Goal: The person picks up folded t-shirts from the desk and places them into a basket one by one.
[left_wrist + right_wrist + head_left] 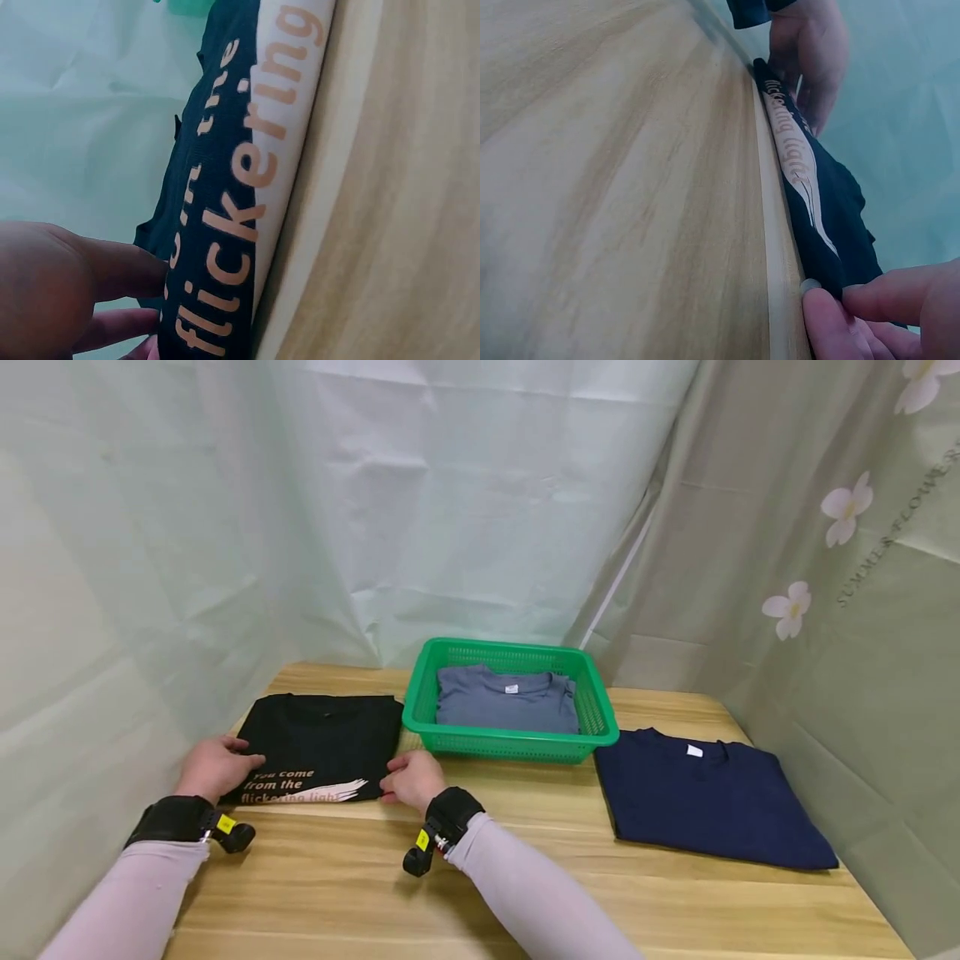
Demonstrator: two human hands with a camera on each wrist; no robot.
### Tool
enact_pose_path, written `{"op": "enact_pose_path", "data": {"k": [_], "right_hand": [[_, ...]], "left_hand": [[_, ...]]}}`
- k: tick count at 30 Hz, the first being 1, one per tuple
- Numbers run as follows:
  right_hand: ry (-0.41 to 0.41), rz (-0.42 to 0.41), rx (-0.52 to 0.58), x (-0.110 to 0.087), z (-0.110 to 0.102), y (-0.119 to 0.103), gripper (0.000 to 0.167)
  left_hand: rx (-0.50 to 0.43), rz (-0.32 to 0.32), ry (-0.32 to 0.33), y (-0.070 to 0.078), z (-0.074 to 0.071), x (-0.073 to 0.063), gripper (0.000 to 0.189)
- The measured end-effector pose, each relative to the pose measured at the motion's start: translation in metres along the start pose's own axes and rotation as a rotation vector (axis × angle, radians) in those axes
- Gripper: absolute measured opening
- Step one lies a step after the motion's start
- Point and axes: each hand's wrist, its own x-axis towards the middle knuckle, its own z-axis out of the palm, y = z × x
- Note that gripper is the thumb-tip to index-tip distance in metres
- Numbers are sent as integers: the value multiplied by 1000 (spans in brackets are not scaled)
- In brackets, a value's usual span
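A folded black T-shirt (322,739) with lettering and a white brush-stroke print lies on the left of the table. My left hand (213,767) grips its left side, thumb over the top and fingers at the edge. On the opposite side, my right hand (416,779) pinches the near right corner between thumb and fingers. The right wrist view shows this pinch close up, with the fingertips (825,319) at the fold. In the left wrist view, the printed front (225,247) of the shirt rises in a rounded fold beside the thumb.
A green plastic basket (517,744) stands behind the right hand, holding a folded grey T-shirt (506,706). Farther right lies a folded navy T-shirt (705,802). Pale curtains (480,510) enclose the wooden table (337,893) at the back and sides.
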Motion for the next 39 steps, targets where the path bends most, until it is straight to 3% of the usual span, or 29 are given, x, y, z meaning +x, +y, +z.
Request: {"op": "enact_pose_path", "data": {"k": [9, 27, 32, 39], "right_hand": [[-37, -5, -10, -15, -7, 3, 25], [-118, -48, 26, -53, -10, 15, 21], [-125, -26, 18, -66, -8, 17, 20], [-178, 17, 51, -84, -5, 19, 20]], "left_hand": [[-52, 2, -41, 0, -1, -12, 63], [-18, 4, -98, -9, -2, -43, 66], [-23, -29, -117, -12, -3, -55, 67], [-23, -23, -147, -19, -7, -69, 69]]}}
